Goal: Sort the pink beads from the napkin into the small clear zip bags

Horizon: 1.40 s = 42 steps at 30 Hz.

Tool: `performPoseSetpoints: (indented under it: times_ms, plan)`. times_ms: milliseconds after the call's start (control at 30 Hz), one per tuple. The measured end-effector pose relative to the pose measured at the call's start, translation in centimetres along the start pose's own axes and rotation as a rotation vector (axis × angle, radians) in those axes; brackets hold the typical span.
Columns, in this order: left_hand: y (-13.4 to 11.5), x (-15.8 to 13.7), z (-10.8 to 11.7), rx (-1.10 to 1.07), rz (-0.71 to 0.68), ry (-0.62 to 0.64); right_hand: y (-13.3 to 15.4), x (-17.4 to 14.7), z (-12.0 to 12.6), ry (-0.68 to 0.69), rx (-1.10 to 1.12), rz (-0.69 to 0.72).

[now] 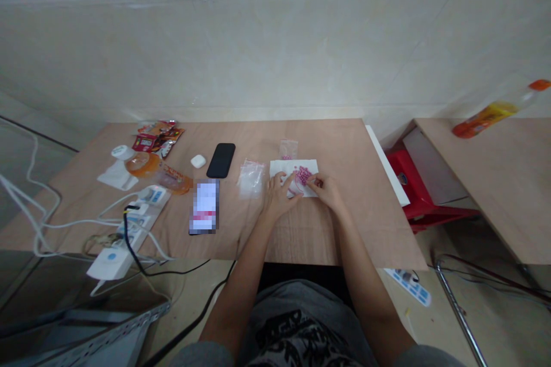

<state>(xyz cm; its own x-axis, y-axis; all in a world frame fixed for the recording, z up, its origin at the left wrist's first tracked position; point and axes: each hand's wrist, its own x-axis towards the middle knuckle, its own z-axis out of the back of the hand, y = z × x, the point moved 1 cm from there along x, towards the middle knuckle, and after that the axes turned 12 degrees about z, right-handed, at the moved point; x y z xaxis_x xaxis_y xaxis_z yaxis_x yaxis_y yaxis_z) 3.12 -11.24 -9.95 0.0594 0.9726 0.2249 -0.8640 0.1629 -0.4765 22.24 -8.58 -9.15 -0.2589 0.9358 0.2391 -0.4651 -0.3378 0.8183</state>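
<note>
Small pink beads (pixel 302 175) lie in a loose heap on a white sheet of paper (pixel 279 166) in front of me. My left hand (pixel 279 198) rests on the sheet's left part, its fingers spread, to the left of the heap. At the heap's right edge, my right hand (pixel 327 190) has thumb and fingertips pinched together; whatever is between them is too small to make out. Just beyond the sheet lies a small clear bag (pixel 288 148) with a few pink beads inside. Several clear plastic bags (pixel 251 179) are stacked left of the sheet.
To the left are a black phone (pixel 221 160), a phone with a lit screen (pixel 205 206), a white case (pixel 198 161), a lying orange drink bottle (pixel 150 169), snack packets (pixel 157 137) and a power strip (pixel 129 235) with cables. A red stool (pixel 408 183) stands right of the table.
</note>
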Motion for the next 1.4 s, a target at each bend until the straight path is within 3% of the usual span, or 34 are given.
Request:
performPoseSetpoints:
  times_ms: [267,600,833,1033,1400]
  plan:
    - [0.2,0.0,-0.2,0.024,-0.004,0.014,2.0,0.0,0.3,0.165,0.103,0.030]
    - [0.0,0.0,0.0,0.039,-0.006,0.001,1.1,-0.3,0.1,0.183,0.103,0.044]
    - [0.1,0.0,0.0,0.011,0.006,-0.018,-0.5,-0.3,0.7,0.068,-0.012,0.021]
    - [0.4,0.2,-0.5,-0.026,0.070,-0.034,-1.7,-0.4,0.3,0.063,-0.191,-0.012]
    - [0.7,0.3,-0.8,-0.017,0.090,-0.027,0.7,0.0,0.0,0.079,-0.440,-0.031]
